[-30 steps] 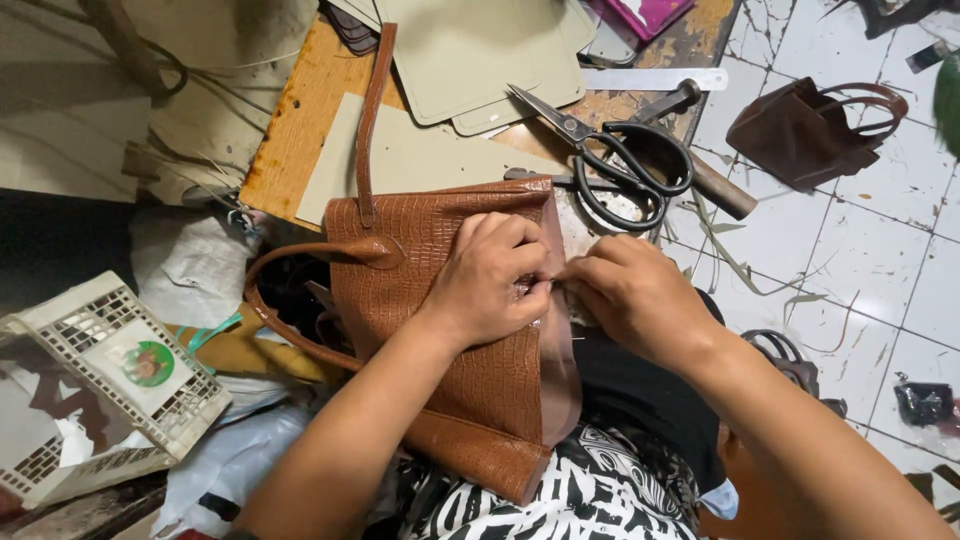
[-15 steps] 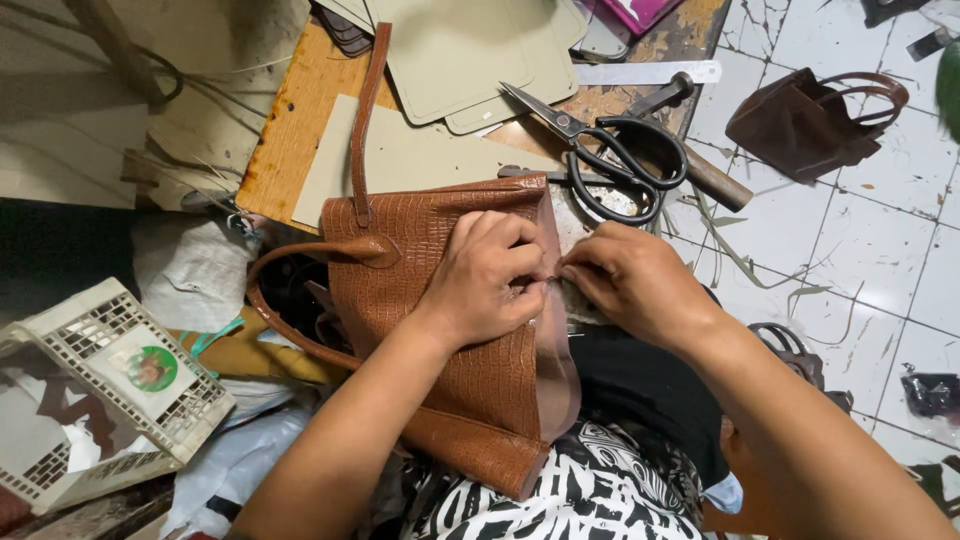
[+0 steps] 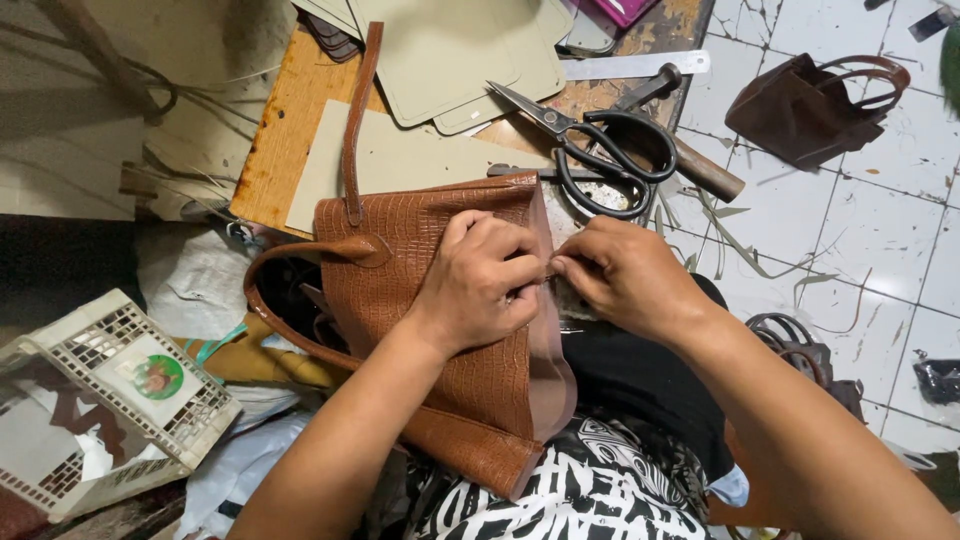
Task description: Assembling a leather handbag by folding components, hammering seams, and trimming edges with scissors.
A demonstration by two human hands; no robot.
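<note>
Two hands on one seam: I see both meeting at the right edge of the brown handbag (image 3: 440, 330), which lies across the person's lap, its top against the wooden board (image 3: 290, 140).
Handbag: biggest thing here; textured brown side facing up, smooth edge strip running down its right side, one strap (image 3: 355, 120) stretched up over the board, the other looping out to the left.
Left hand (image 3: 480, 280): lies flat on the bag, fingers curled narrow and pinching the edge strip.
Right hand (image 3: 625, 275): comes in from the right, fingertips pinched tight on the same spot; whether they grip a needle or thread I cannot tell.
Risk, slipping: I judge the bag could slide off the lap toward the floor, since only the left palm holds it down.
Risk, crooked edge: if the two pinches pull unevenly, the strip may fold or pucker.
Risk, scissors (image 3: 590, 150): open blades lie just above the right hand; a quick upward move could meet them.
Risk, hammer (image 3: 690, 160): its handle sits near the scissors and could be knocked off the board.
Room, right: tiled floor (image 3: 880, 250) offers open space, with a dark bag (image 3: 800, 105) well apart.
Room, left: tight; a white plastic basket (image 3: 110, 400) and loose cloth crowd the loop strap.
Room, top: cut beige panels (image 3: 450, 60) cover the board.
</note>
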